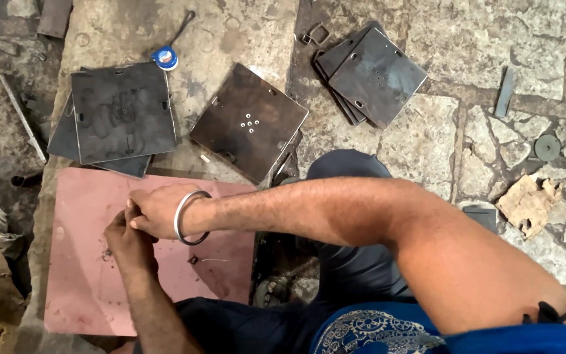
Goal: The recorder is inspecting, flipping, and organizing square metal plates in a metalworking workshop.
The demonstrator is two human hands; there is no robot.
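Your right hand (155, 211) and left hand (124, 237) pinch together, closed on something too small to tell, over the pink plate (80, 288) — it could slip out and get lost on the floor

bare arms, a steel bangle, blue clothes

both forearms are bare, without sleeves. the right hand (155, 211) has a plain round silver metal bangle (190, 217) at its wrist. the left hand (124, 239) wears nothing. a thin black band (550, 313) circles the right upper arm. dark blue trousers (348, 262) cover the legs, and a blue garment with a pale gear-like print (381, 331) shows at the waist.
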